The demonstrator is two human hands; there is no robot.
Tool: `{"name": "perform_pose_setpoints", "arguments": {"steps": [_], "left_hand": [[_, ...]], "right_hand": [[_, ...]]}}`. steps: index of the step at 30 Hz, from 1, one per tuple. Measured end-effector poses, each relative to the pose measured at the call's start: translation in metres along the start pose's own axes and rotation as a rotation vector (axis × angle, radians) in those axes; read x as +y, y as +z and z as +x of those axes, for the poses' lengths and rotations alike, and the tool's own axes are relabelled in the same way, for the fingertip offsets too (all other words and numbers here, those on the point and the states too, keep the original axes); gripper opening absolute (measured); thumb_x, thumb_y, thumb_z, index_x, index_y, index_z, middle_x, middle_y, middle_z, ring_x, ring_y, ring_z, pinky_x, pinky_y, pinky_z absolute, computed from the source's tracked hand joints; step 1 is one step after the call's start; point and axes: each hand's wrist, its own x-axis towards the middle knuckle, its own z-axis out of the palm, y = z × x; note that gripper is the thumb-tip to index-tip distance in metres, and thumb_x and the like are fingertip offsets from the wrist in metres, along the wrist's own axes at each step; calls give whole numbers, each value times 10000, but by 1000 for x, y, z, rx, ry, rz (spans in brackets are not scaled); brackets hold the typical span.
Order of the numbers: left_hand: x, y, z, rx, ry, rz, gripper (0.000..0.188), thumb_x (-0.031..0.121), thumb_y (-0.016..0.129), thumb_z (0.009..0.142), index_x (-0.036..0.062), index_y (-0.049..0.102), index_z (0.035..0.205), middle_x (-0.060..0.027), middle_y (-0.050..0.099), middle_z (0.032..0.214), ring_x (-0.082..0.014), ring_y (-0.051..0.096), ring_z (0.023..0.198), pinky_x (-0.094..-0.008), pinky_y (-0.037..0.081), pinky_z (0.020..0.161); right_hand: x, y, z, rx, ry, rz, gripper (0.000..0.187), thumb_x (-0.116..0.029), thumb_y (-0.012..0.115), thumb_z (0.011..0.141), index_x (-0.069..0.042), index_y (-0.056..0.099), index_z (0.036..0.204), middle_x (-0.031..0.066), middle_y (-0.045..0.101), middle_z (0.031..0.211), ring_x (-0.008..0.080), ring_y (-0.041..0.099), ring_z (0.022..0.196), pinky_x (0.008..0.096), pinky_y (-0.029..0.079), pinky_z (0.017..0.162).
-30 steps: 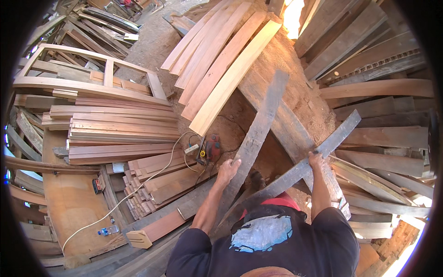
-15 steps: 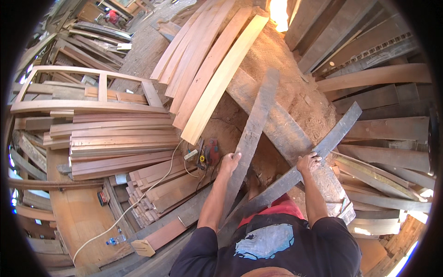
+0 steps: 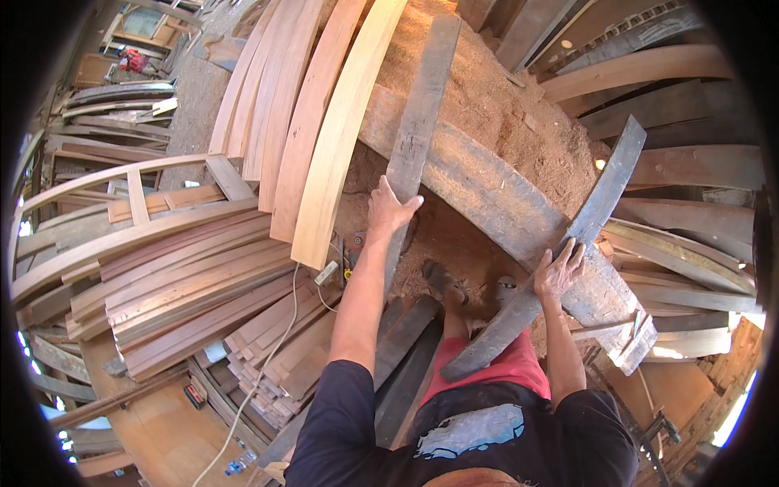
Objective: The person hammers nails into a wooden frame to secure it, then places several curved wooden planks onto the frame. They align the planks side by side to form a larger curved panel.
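My left hand (image 3: 389,209) is closed across a long dark grey plank (image 3: 422,105), its thumb over the right edge. This plank slants away from me over a wide, weathered beam (image 3: 487,191). On the right, my right hand (image 3: 558,272) grips a second dark plank (image 3: 604,191), its fingers laid over the top face. The near end of this second plank hangs over my red shorts, and its far end points up and right past the beam. The undersides of both planks and any fingertips there are hidden.
Pale curved boards (image 3: 337,134) lie side by side to the left, near stacked reddish boards (image 3: 182,284). Sawdust (image 3: 507,114) heaps beyond the beam. A white cable (image 3: 272,357) runs down the left. Dark boards (image 3: 698,166) lean along the right.
My left hand has moved forward along its plank, and both planks sit farther from me. The right plank's near end now shows above my shorts. The view has shifted.
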Motion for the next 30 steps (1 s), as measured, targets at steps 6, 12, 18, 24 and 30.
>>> {"name": "perform_pose_setpoints", "arguments": {"steps": [6,12,18,24,30], "left_hand": [[0,3,-13,17,36,172,1123,456,850,746,100,203,1593,-292,376,1501,-470,403,1355,-518,377,1127],[20,6,-7,121,179,249,1050,504,795,782,155,236,1599,-342,165,1598,-492,248,1445,-610,199,1165],[23,16,44,129,338,274,914,462,728,860,151,281,1594,-343,68,1635,-507,128,1501,-658,123,1180],[16,21,79,171,499,277,790,364,683,881,98,369,1555,-363,99,1621,-529,64,1515,-676,65,1196],[-9,-6,139,249,445,248,753,356,668,886,78,399,1532,-389,146,1594,-585,59,1490,-707,42,1183]], "right_hand": [[-3,0,0,9,-21,-11,759,-342,628,950,-52,302,1572,263,214,1625,496,223,1446,578,210,1197],[-8,-2,3,-46,52,-48,777,-335,629,947,-71,274,1586,253,193,1635,494,211,1455,579,211,1199],[-18,-2,2,-83,79,-79,767,-294,626,958,-58,261,1590,250,197,1636,479,209,1459,553,210,1207],[-20,0,2,-63,74,-103,773,-253,638,948,-41,259,1587,252,202,1634,478,232,1449,556,222,1201],[-19,4,3,-52,104,-111,769,-223,634,946,-33,253,1587,252,208,1631,475,242,1446,558,234,1196]]}}
